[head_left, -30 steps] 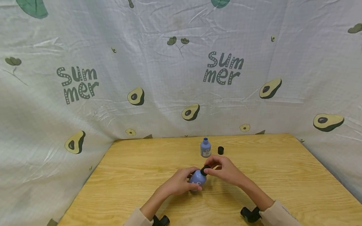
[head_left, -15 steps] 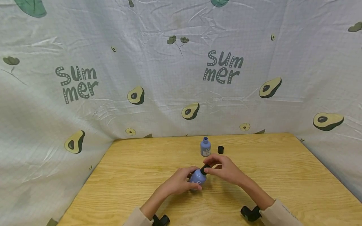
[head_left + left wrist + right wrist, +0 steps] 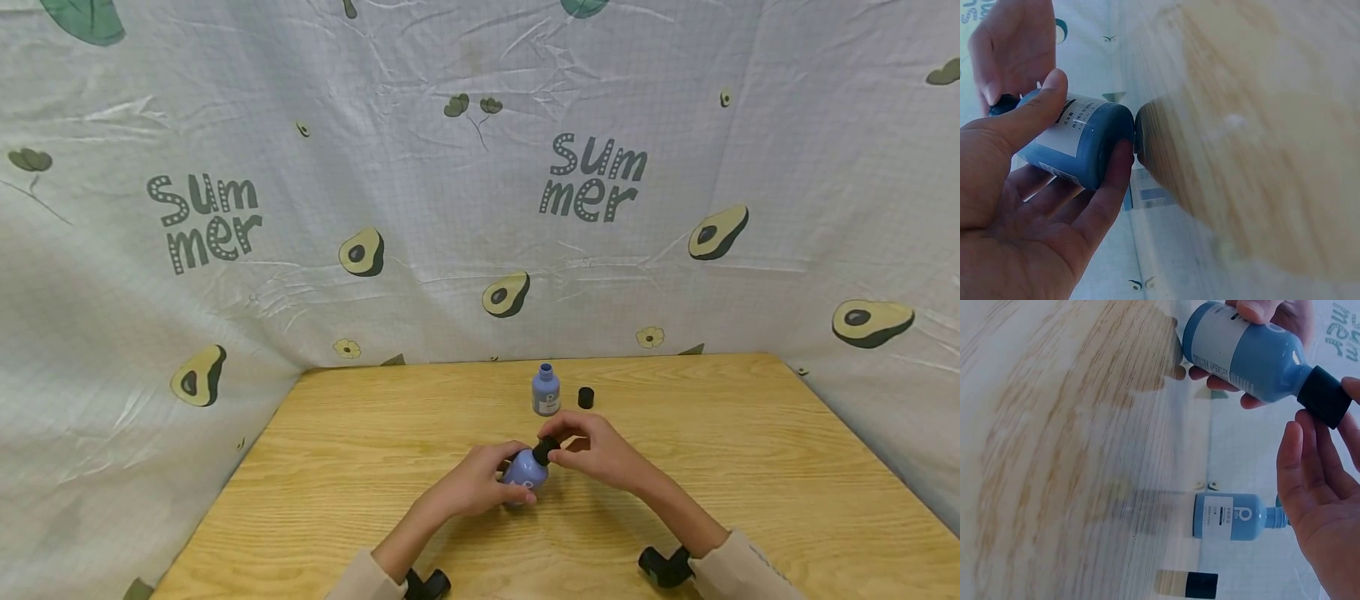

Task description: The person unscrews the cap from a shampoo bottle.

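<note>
A blue bottle (image 3: pixel 525 472) with a white label is tilted to the right, its base near or on the table. My left hand (image 3: pixel 474 485) grips its body, thumb on one side and fingers on the other, as the left wrist view also shows. A black cap (image 3: pixel 1324 397) sits over the bottle's neck. My right hand (image 3: pixel 596 452) pinches this cap between thumb and fingers. Beyond the hands, a second blue bottle (image 3: pixel 546 397) stands upright with its mouth uncovered. A loose black cap (image 3: pixel 586 397) lies to the right of that bottle.
The wooden table (image 3: pixel 360 442) reaches back to a pale cloth (image 3: pixel 420 167) printed with avocados and lettering. Dark wrist camera mounts (image 3: pixel 664 568) stick out at both wrists, close above the table.
My right thumb and fingers have shifted slightly on the black cap. The held bottle, my left hand, the second bottle and the loose cap keep their places.
</note>
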The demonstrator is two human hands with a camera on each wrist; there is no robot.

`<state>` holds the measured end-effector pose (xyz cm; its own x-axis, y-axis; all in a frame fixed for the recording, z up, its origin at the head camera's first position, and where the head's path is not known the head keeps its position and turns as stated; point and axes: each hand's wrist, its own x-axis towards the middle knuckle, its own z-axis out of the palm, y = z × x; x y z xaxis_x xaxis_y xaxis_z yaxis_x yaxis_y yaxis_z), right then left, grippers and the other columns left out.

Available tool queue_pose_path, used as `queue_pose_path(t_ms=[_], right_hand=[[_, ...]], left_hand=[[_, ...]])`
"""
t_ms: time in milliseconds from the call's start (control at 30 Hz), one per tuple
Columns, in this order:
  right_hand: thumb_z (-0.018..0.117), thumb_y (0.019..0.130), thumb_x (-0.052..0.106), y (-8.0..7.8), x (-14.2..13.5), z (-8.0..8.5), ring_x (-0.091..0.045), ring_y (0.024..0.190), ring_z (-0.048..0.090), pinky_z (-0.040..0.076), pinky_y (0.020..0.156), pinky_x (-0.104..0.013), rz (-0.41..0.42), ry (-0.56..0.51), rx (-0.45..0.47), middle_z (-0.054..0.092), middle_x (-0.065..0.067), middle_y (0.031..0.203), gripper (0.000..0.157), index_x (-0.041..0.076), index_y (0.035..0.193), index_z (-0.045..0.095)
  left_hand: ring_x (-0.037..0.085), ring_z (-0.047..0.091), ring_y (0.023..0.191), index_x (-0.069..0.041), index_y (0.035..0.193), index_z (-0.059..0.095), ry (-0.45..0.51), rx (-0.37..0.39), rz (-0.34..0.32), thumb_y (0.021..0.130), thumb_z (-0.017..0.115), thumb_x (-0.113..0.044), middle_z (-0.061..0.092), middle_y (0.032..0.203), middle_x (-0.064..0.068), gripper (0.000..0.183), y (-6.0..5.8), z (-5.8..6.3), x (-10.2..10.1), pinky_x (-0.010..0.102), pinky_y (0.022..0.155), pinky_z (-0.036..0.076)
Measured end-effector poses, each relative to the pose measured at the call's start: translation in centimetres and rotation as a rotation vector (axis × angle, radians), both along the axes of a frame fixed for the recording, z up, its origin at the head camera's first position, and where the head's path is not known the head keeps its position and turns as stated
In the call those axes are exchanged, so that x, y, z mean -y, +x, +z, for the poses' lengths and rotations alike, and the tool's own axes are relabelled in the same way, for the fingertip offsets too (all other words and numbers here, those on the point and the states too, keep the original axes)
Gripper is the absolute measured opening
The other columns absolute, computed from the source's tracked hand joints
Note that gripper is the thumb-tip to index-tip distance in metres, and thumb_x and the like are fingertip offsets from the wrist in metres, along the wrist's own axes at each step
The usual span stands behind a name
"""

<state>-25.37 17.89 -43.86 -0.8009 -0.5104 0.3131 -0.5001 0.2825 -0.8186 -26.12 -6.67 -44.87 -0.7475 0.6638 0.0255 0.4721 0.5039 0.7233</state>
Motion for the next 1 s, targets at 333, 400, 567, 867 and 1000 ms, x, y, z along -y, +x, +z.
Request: queue_pose_path(t_ms=[333,400,567,867,1000], right_hand=[[0.069,0.098,0.013,0.16,0.0,0.35,-0.008,0.103,0.065,0.058,0.085,-0.028,-0.015,0.006,0.005,0.067,-0.018,0.119,0.027,0.001,0.122,0.067],[0.07,0.099,0.017,0.12,-0.01,0.31,-0.009,0.101,0.065,0.058,0.084,-0.028,-0.041,0.009,0.02,0.068,-0.016,0.116,0.025,0.004,0.12,0.068],[0.072,0.098,0.02,-0.06,-0.04,0.14,-0.011,0.092,0.064,0.058,0.08,-0.028,-0.073,0.019,0.041,0.068,-0.012,0.105,0.019,0.006,0.111,0.069],[0.07,0.097,0.01,-0.28,-0.24,-0.01,-0.009,0.1,0.065,0.059,0.084,-0.027,-0.002,-0.001,0.026,0.067,-0.018,0.115,0.024,-0.001,0.119,0.067],[0.069,0.096,0.007,-0.33,-0.25,0.05,-0.01,0.103,0.066,0.058,0.085,-0.028,0.023,0.0,0.002,0.066,-0.019,0.118,0.025,0.0,0.12,0.067]], left_hand=[[0.021,0.07,0.113,-0.013,0.137,0.062,0.003,0.011,0.006,0.091,0.082,-0.028,0.071,0.123,0.005,0.053,-0.01,0.08,-0.06,0.027,0.09,0.056],[0.021,0.07,0.113,-0.013,0.137,0.062,0.006,0.012,0.004,0.091,0.082,-0.027,0.071,0.123,0.005,0.052,0.0,0.13,-0.07,0.026,0.089,0.056],[0.02,0.071,0.112,-0.013,0.137,0.062,0.008,0.013,0.003,0.091,0.082,-0.027,0.072,0.122,0.005,0.052,0.02,0.24,-0.12,0.025,0.088,0.056],[0.022,0.07,0.114,-0.012,0.138,0.061,-0.011,0.015,0.013,0.091,0.082,-0.027,0.071,0.123,0.006,0.054,0.07,0.38,-0.25,0.027,0.089,0.056],[0.022,0.07,0.113,-0.011,0.138,0.061,-0.014,0.015,0.017,0.091,0.082,-0.027,0.071,0.123,0.006,0.054,0.08,0.43,-0.27,0.027,0.09,0.056]])
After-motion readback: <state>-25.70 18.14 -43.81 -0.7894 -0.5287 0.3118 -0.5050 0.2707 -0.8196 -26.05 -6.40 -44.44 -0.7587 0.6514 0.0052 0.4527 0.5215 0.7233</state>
